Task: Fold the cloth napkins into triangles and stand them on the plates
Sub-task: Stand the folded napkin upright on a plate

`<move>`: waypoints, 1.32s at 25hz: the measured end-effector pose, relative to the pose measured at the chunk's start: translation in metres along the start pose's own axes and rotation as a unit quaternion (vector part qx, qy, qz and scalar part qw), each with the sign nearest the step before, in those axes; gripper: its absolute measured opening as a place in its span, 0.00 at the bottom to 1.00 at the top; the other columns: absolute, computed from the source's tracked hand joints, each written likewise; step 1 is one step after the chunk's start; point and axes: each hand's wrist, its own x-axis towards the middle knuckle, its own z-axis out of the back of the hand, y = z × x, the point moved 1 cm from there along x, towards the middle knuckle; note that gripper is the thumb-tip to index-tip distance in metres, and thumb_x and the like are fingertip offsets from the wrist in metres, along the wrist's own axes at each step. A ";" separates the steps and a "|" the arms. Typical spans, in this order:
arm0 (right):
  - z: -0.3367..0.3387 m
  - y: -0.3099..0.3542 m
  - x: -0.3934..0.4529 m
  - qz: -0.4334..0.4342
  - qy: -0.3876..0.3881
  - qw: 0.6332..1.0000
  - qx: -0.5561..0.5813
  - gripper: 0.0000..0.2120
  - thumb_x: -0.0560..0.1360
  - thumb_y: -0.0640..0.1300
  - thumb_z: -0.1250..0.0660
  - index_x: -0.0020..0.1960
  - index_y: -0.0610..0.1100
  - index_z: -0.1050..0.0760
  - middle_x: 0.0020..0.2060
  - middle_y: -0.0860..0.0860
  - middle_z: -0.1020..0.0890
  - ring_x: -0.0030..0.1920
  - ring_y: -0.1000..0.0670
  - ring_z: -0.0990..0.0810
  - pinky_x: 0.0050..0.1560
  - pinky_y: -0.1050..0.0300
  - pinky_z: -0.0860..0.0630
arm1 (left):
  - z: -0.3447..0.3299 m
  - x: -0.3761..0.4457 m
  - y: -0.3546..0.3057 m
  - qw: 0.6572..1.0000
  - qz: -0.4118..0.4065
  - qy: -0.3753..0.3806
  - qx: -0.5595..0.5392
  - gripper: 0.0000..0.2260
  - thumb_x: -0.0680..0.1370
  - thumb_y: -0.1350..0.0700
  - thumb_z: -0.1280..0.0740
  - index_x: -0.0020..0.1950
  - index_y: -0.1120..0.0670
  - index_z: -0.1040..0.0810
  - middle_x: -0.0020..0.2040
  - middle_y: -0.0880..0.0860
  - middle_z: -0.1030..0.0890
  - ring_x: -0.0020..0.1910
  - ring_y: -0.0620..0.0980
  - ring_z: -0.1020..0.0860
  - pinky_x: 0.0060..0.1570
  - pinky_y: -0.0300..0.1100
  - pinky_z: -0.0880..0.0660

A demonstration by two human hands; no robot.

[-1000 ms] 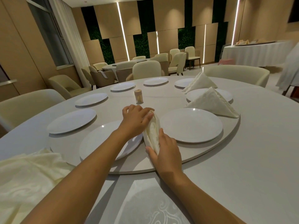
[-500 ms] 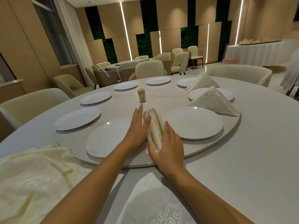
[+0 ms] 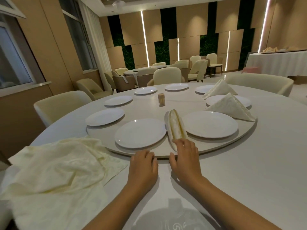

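At the table's (image 3: 249,171) left edge lies a heap of unfolded cream napkins (image 3: 54,165), crumpled and spilling toward the near rim. Beyond it the raised turntable (image 3: 216,149) carries a ring of white plates: two bare ones along its left edge (image 3: 104,116), then the near-left plate (image 3: 140,133) close to its front edge. The left hand (image 3: 143,166) rests palm down on the table, fingers loosely bent and holding nothing, with its fingertips at the turntable's front rim. Toward the middle of the turntable stands a small wooden holder (image 3: 161,99) (its contents cannot be made out). Between the near-left plate and the near-right plate (image 3: 211,124) the folded napkin (image 3: 176,128) stands on its long edge on the turntable — on neither plate — its open fold facing up. The right hand (image 3: 184,156) meets the napkin's near end: the fingers (image 3: 181,145) curl over that end and the thumb lies along the turntable's rim; whether the cloth is truly pinched or only touched cannot be told. Toward the turntable's right edge two finished triangles stand — the nearer triangle napkin (image 3: 230,107) rests across its plate (image 3: 244,101), the farther triangle napkin (image 3: 220,88) stands behind it. Cream chairs (image 3: 166,75) ring the table's far edge.
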 end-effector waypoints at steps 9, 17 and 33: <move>-0.008 -0.006 -0.027 0.054 0.086 0.995 -0.006 0.24 0.81 0.43 0.44 0.76 0.46 0.43 0.75 0.49 0.39 0.75 0.49 0.42 0.73 0.56 0.50 | -0.005 -0.016 0.008 0.988 -0.009 0.101 0.117 0.35 0.71 0.43 0.67 0.78 0.44 0.49 0.79 0.53 0.46 0.78 0.53 0.51 0.74 0.48 0.54; -0.016 -0.015 -0.025 0.037 0.088 0.993 -0.067 0.34 0.74 0.55 0.68 0.77 0.46 0.46 0.76 0.49 0.43 0.77 0.50 0.47 0.72 0.57 0.63 | -0.005 -0.018 0.001 0.985 -0.121 0.121 0.004 0.24 0.80 0.52 0.53 0.78 0.44 0.47 0.78 0.44 0.44 0.77 0.42 0.50 0.74 0.41 0.57; -0.015 0.004 -0.032 0.080 0.168 0.981 -0.063 0.24 0.83 0.53 0.58 0.78 0.52 0.53 0.77 0.54 0.50 0.77 0.54 0.55 0.71 0.60 0.63 | 0.001 -0.018 0.019 0.993 -0.041 0.109 -0.002 0.25 0.82 0.55 0.48 0.79 0.48 0.48 0.79 0.46 0.49 0.77 0.41 0.54 0.72 0.41 0.62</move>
